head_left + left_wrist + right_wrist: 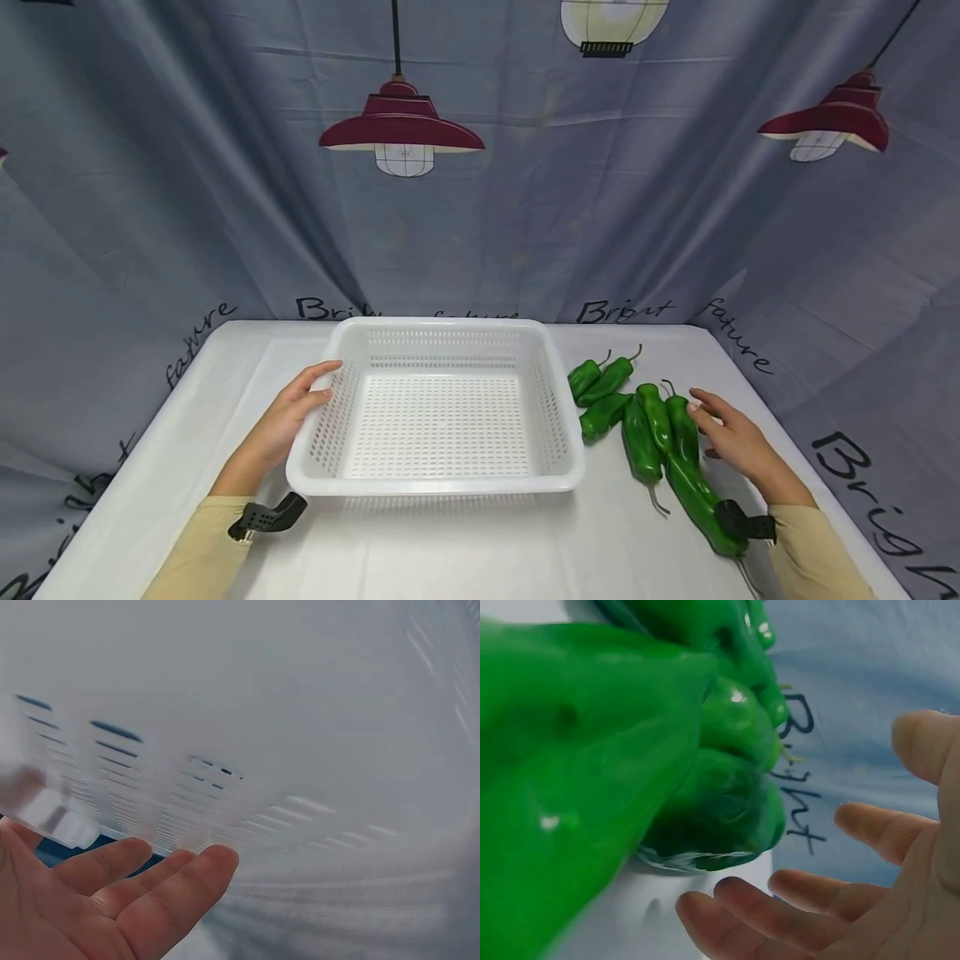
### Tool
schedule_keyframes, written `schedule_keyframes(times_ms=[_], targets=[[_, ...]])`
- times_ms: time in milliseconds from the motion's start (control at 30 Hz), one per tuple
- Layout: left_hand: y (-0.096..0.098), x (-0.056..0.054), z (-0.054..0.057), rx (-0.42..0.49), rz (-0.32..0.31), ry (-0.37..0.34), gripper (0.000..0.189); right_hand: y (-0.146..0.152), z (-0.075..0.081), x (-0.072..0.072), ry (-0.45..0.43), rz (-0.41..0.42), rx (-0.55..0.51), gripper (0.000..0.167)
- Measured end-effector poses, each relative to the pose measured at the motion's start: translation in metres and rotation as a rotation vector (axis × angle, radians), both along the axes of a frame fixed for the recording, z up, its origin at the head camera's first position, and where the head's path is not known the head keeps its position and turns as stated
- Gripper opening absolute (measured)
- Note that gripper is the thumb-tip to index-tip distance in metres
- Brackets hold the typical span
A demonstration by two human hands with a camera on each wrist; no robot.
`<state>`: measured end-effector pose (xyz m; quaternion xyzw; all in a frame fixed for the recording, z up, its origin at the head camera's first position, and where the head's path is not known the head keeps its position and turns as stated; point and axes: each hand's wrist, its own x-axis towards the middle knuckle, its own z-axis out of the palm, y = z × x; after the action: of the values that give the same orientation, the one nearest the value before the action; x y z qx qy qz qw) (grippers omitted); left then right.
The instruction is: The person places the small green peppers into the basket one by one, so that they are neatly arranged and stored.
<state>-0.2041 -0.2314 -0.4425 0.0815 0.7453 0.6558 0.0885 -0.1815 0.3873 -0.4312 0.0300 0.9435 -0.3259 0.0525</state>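
Note:
A white perforated basket (442,487) stands empty in the middle of the white table (465,542). My left hand (296,408) rests with straight fingers against the basket's left wall (225,795); its fingers (150,877) lie flat in the left wrist view. Several green peppers (652,425) lie in a cluster to the right of the basket. My right hand (723,429) hovers open just right of the peppers, fingertips near the closest one (684,425). In the right wrist view the peppers (630,765) fill the left side and my fingers (795,907) are spread, holding nothing.
A grey-blue printed curtain (480,183) with lamp pictures closes off the back and sides of the table. Bare tabletop lies in front of the basket and to its left.

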Motion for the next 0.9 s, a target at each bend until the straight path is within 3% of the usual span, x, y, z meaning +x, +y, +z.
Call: schedule_keyframes(times_ms=[700, 900], targets=[[-0.001, 0.0, 0.0, 0.034, -0.008, -0.021, 0.049, 0.012, -0.014, -0.022, -0.044, 0.026, -0.062, 0.07], [0.0, -0.001, 0.0, 0.026, -0.004, -0.022, 0.05, 0.012, -0.013, -0.027, -0.114, -0.001, -0.094, 0.076]])
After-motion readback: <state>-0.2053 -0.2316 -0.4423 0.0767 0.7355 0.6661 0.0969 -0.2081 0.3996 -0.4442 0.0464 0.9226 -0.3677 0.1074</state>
